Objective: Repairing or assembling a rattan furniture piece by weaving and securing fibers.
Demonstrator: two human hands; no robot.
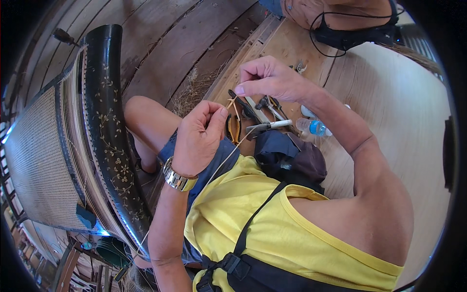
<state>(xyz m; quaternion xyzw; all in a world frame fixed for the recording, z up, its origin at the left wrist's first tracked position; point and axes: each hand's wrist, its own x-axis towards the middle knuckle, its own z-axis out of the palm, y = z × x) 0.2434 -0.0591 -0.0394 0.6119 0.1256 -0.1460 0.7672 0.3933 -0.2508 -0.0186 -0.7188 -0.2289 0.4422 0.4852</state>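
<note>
My left hand [198,138], with a metal watch on its wrist, is in front of my knee, thumb and forefinger pinched on a thin pale cane strand [232,102]. Up and to the right, my right hand [272,80] pinches the strand as well; its other fingers are curled. A short stretch with a small loop or knot shows between the two hands, too fine to make out. Another length of pale strand [223,163] runs across my lap toward the lower left. To my left stands a dark curved wooden frame [111,121] with inlaid flowers, edged with woven cane webbing [41,160].
Beside my lap on the wooden bench [384,97] lie yellow-handled pliers [235,130], a white-handled tool [281,124] and other hand tools. A clear bottle [317,128] lies past them. Cane scraps [187,92] litter the plank floor. Another person [357,19] sits at the far right.
</note>
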